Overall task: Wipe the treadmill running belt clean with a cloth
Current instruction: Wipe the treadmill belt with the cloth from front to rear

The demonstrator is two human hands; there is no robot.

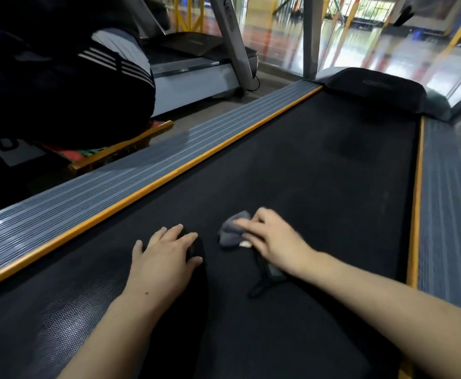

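Right hand [271, 237] grips grey cloth [230, 231] on black running belt [306, 173]; left hand [166, 255] rests flat, fingers spread, on person's dark knee [196, 250].

Second treadmill [196, 67] at upper left, grey base w/ dark deck, slanted grey upright [232, 36] rising from it & a black cable [255, 83] looping at its foot. Another person in black trousers w/ white stripes [68, 86] crouches at far left, beside a yellow-framed floor piece [125, 144] w/ red & green bits. Glass wall [382, 31] behind, w/ a grey post [311, 36], glossy floor & yellow bars beyond.
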